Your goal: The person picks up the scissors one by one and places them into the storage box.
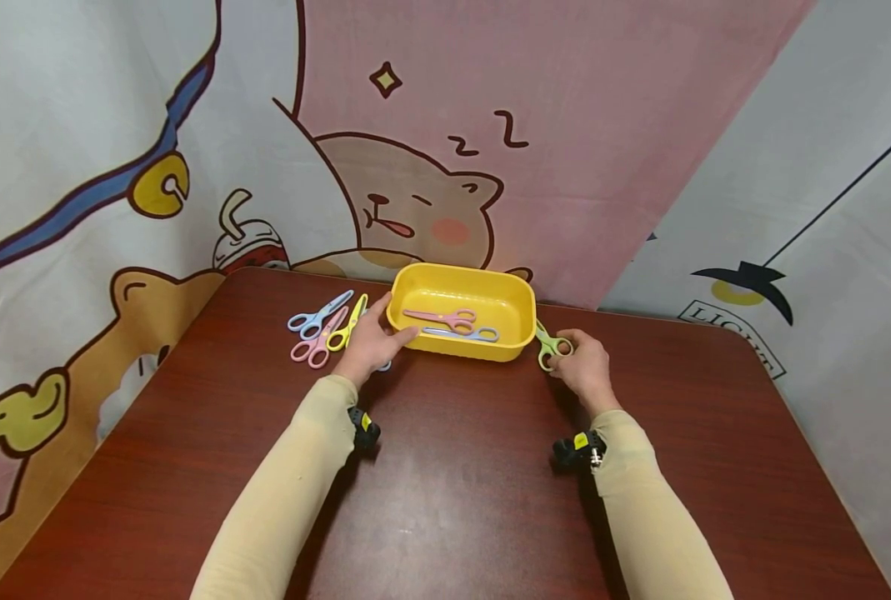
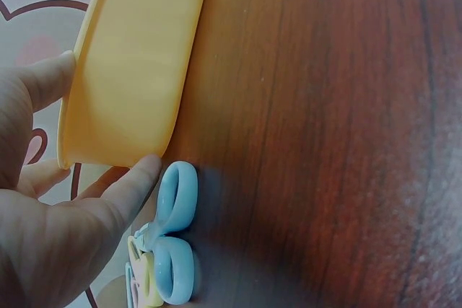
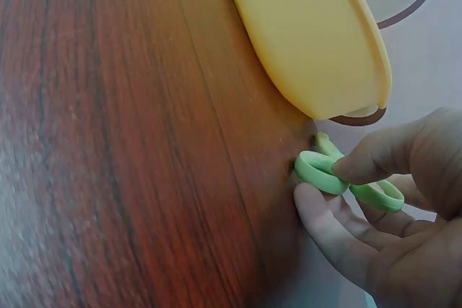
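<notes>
The left hand [image 1: 372,337] holds the left end of a yellow plastic bin [image 1: 508,315], thumb at the front rim and fingers around the corner. Inside the bin lie pink scissors [image 1: 437,317] and blue scissors [image 1: 483,335]. The right hand [image 1: 586,367] pinches the handle loops of green scissors [image 1: 548,342] between thumb and fingers, just off the bin's right end. Their blades point away, toward the back edge. Light blue scissors [image 2: 189,200] lie under the left hand, mostly hidden by it in the head view.
Left of the bin, another pair of blue scissors [image 1: 316,317], pink scissors [image 1: 332,327] and yellow scissors [image 1: 352,321] lie close together. The brown wooden table [image 1: 445,500] ends right behind the bin, at a cartoon-printed cloth [image 1: 580,167].
</notes>
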Demonstrator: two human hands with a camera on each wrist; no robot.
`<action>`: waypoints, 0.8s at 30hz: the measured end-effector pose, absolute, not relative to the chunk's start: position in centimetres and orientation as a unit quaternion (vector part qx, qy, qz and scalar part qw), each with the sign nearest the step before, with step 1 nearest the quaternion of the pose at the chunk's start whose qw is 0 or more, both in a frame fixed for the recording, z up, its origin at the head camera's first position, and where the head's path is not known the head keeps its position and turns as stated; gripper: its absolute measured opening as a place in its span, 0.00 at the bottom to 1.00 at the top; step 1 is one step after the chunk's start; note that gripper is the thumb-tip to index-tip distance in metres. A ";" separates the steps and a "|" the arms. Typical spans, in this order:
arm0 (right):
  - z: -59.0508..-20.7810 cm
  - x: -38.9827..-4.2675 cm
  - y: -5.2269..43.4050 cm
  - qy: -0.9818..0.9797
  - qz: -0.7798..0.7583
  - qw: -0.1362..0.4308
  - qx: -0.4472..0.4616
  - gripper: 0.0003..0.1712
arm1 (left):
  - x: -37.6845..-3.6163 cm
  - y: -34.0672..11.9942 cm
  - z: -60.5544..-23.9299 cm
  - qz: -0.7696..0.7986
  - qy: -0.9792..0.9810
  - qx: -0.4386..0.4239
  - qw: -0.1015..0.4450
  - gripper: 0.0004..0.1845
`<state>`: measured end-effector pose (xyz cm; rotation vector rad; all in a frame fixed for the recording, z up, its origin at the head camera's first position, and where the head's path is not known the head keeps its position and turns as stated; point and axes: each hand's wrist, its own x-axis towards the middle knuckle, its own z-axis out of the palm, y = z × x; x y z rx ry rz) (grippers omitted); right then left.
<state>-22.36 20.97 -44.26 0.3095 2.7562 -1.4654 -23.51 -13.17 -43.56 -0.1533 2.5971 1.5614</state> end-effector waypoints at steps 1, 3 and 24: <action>-44.2 -22.4 21.0 0.871 -0.480 0.004 0.099 0.31 | -23.5 -13.2 -43.6 0.514 0.855 -0.051 0.054 0.48; -44.1 -22.3 21.1 0.861 -0.498 0.008 0.100 0.32 | -23.6 -13.2 -43.6 0.512 0.856 -0.051 0.055 0.48; -42.6 -21.2 23.1 0.837 -0.541 -0.008 0.084 0.35 | -23.5 -13.2 -43.4 0.494 0.867 -0.045 0.055 0.49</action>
